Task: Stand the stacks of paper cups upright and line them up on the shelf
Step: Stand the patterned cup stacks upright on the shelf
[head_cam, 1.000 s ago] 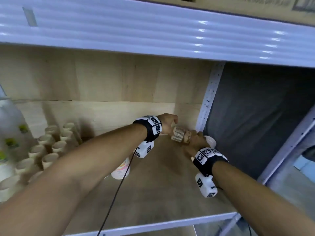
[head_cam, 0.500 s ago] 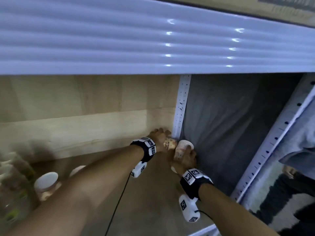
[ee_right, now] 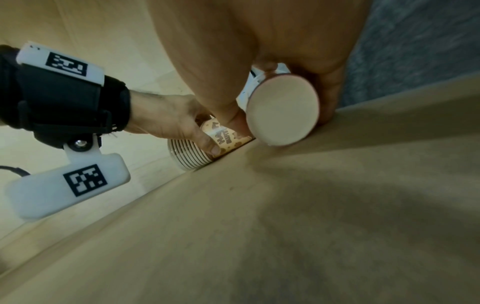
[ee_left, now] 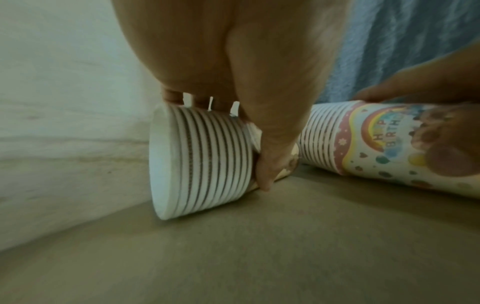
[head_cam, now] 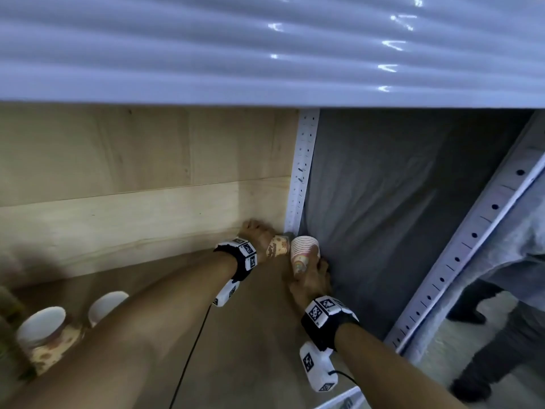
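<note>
Shelf: a matt wooden board (head_cam: 236,335) with a pale plywood back panel (head_cam: 132,208), a white perforated upright (head_cam: 303,172) at the back corner and grey cloth (head_cam: 398,216) hanging to the right of that upright.
Brown-print cup stack: a short nested stack (ee_left: 207,160) lying on its side at the foot of the upright, mouth toward the back panel, its rolled rims showing as tight ribs.
Birthday cup stack: a longer stack (ee_left: 389,144) printed with a rainbow, just right of the upright against the cloth; it is tipped, neither flat nor upright, with its flat round base (ee_right: 283,111) toward the wrist camera.
Left hand: the left hand (head_cam: 259,234) wraps the brown-print stack, fingers (ee_left: 189,98) over the top and the thumb down the near side.
Right hand: the right hand (head_cam: 309,278) grips the birthday stack low on its wall, fingers curled round it.
Handling: thin paper, so probably very light and easily crushed; nested cups may slide apart, so a hold spanning several rims, or at the base, seems safest.
Further left of the upright: two more cup stacks (head_cam: 50,335) with white open mouths showing.
</note>
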{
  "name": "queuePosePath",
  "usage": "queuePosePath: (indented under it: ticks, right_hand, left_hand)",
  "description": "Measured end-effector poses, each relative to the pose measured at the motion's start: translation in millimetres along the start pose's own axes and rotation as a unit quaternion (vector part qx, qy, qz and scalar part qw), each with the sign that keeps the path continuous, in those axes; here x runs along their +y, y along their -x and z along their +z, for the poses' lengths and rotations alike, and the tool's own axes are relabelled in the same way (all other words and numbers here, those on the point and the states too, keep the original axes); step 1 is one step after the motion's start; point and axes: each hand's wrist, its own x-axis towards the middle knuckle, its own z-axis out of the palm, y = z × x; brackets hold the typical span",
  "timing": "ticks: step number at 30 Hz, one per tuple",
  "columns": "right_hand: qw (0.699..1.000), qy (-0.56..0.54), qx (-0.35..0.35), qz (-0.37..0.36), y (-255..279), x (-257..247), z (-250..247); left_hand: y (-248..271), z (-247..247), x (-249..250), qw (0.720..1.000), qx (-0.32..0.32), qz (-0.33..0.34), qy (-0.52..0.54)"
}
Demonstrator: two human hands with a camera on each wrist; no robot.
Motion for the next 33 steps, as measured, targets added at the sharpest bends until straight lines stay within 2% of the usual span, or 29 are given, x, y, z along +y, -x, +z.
queuePosePath:
  ticks: [13,24,26,33]
  right_hand:
    - [1.000,0.000,-0.013,0.004,4.6,-5.8,-2.1]
    - [0.998,0.034,0.050,-0.024,19.2,-33.9,-21.5]
    - [0.996,0.063,0.052,-0.037,18.8,-40.3,-28.7]
    - [0.996,0.047,0.046,-0.059,32.7,-67.7,-55.0]
  left_hand:
    - [18.7,-18.4,-7.2,0.992,-0.079,-0.024,0.099]
    - [59.0,-52.4,-13.4,0.970,-0.029,-0.083,0.225]
    - [67.9,-58.0,-16.0,0.963,-0.013,-0.090,0.254]
    - [105.8,-65.7,-18.8,0.928,0.025,-0.148,0.341]
